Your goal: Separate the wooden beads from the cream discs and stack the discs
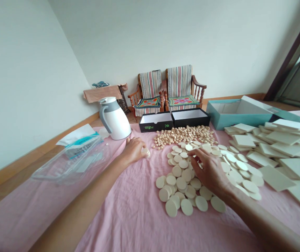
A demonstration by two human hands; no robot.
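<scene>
My left hand [135, 150] is closed around a few small pale wooden discs [145, 151], held just above the pink cloth left of the loose pieces. My right hand [207, 167] hovers over a spread of round, flat wooden discs [180, 183], its fingers bent and apart. Its fingertips are close to the discs at the back of the spread; whether they touch one is hard to see. Behind the discs lies a heap of small rounded wooden pieces [185, 134].
Two black boxes [156, 126] stand behind the heap. A teal box [219, 118] and a pile of square wooden tiles [283, 148] occupy the right. On the left are a white and grey jug [118, 122] and a clear plastic container [68, 164]. Two wooden chairs [179, 84] stand beyond.
</scene>
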